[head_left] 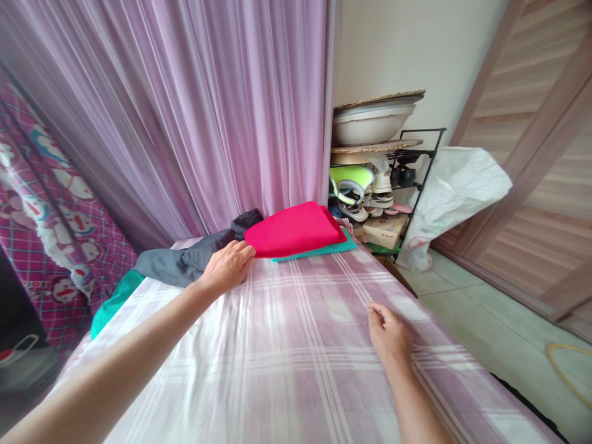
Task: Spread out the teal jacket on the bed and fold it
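A bright pink folded cloth (293,229) lies at the far end of the plaid-covered surface. Under it, the edge of a teal cloth (319,248) sticks out at the front and right. My left hand (230,265) has its fingers closed at the left corner of the pink cloth; its thumb is hidden. Beside that hand is a crumpled dark grey garment (185,262), partly behind the wrist. My right hand (390,333) hovers or rests over the plaid sheet (296,357) at the right, fingers curled together with nothing visible in them, apart from the cloths.
Purple curtains (231,111) hang behind the far edge. A black rack (432,163) with shoes and a large basin (374,126) stands at the back right, next to a white plastic bag (456,191). Teal fabric (115,302) drapes over the left edge.
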A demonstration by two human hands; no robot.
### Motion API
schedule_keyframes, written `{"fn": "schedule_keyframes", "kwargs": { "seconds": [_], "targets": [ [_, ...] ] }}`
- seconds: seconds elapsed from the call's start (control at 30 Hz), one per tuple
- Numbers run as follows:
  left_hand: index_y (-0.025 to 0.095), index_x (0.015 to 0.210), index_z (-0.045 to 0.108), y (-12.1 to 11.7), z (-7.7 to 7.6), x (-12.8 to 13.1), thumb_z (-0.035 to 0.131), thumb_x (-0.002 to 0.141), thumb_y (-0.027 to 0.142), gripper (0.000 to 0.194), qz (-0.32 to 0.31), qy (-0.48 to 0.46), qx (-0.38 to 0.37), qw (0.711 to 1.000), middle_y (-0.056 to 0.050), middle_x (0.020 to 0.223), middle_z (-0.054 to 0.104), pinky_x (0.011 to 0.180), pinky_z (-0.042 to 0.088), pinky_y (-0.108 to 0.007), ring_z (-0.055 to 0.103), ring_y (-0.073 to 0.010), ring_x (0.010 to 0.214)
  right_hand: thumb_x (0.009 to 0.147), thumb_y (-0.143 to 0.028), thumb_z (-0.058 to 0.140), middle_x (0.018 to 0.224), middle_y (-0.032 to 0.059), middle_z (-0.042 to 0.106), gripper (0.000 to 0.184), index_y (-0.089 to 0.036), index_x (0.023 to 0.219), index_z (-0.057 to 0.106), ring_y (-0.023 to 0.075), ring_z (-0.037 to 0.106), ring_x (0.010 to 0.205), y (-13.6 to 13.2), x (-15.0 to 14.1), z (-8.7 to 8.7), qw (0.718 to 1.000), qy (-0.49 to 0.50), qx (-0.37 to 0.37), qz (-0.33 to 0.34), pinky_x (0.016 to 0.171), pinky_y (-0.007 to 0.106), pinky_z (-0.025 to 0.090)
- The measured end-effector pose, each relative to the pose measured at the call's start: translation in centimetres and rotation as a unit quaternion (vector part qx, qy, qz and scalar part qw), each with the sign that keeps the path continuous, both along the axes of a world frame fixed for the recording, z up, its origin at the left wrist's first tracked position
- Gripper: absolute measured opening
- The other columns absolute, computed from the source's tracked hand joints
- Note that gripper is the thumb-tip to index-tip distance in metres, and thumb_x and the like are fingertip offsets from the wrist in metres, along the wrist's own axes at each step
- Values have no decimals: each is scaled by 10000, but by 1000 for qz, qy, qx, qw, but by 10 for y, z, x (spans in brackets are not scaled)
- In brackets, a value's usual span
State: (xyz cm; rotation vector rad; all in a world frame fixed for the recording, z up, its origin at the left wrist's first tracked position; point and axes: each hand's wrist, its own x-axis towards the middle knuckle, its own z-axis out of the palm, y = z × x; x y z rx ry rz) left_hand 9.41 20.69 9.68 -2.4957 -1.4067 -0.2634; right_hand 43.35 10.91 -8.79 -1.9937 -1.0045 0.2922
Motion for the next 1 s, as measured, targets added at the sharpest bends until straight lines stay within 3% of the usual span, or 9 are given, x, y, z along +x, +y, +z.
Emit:
{"fn": "schedule_keyframes", "kwargs": {
  "seconds": [0.07,0.13,0.27,0.33,0.5,0.67,0.83,0.93,1.0],
  "targets": [
    [218,913,592,-41,-5,-27,327,985,355,307,-33,-38,-36,998,-85,1050,661,920,452,-338,590,-208,992,750,-476,442,700,78,713,450,-228,928,774,239,617,648,0,1,1,1000,4,2,7,606,326,417],
    [222,899,598,-79,-11,-50,352,961,319,272,-33,-74,-152,985,-62,1008,686,856,477,-303,617,-181,935,750,-458,455,705,80,714,437,-222,931,774,236,615,650,0,1,1,1000,2,4,8,605,321,412],
    [218,825,614,-121,-23,-77,458,879,293,181,-17,-89,-443,892,16,805,717,661,470,-233,640,-134,727,758,-421,468,729,82,718,407,-217,938,771,232,614,671,0,1,0,1000,-13,-5,8,618,314,408],
    [215,812,620,-120,-31,-80,475,860,297,173,1,-98,-428,899,18,789,716,670,466,-238,643,-137,728,758,-418,473,760,83,725,407,-222,956,769,235,615,687,0,3,-1,1000,-13,-18,16,627,316,409],
    [242,1068,630,-84,-61,-61,548,861,381,262,88,-73,-239,964,-51,1108,707,828,477,-298,657,-194,950,747,-432,497,811,88,735,422,-224,1000,763,243,620,710,3,10,-5,998,-6,-46,35,632,320,413],
    [222,936,623,-66,-80,-31,556,878,381,182,114,31,-239,964,-60,1018,694,735,473,-303,668,-225,917,755,-416,483,805,84,734,412,-220,984,763,245,621,721,0,5,3,999,-7,-46,27,647,323,413],
    [226,892,619,-80,-48,-22,476,910,330,177,105,44,-226,967,-62,961,695,712,459,-322,666,-237,889,766,-376,470,791,86,730,391,-211,964,765,244,624,734,-3,-3,15,999,-6,-51,13,666,321,413],
    [246,822,626,-114,-13,-10,477,887,298,171,16,37,-236,971,-34,904,708,694,452,-326,658,-216,833,772,-364,481,820,87,737,383,-213,976,767,233,613,707,-2,-3,13,998,-13,-55,11,655,317,408],
    [273,760,635,-143,6,1,506,857,273,162,-74,41,-299,951,-8,843,719,658,447,-321,646,-194,770,777,-363,487,837,85,740,377,-217,983,768,227,604,688,-1,-1,9,998,-24,-53,9,640,313,400]
  ]
}}
